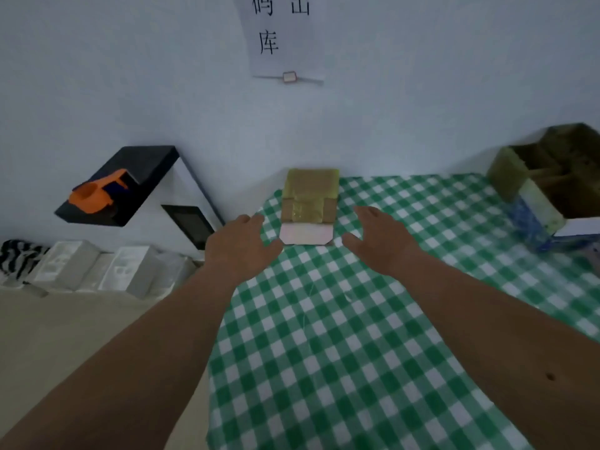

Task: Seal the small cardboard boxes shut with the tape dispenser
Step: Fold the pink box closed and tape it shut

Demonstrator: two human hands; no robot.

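The small cardboard box [308, 206] sits at the tabletop's [373, 319] far edge, against the wall. The left hand [242, 245] and right hand [378, 238] hover on either side, fingers extended, holding nothing. The orange tape dispenser [95, 193] rests on a black shelf [143, 167] to the left

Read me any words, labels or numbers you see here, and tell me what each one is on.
"码" (top cut off), "出", "库": black characters on the white paper sheet on the wall.
Pink label on the small box: no print can be made out.
Blue-patterned carton at right: too blurred to read.
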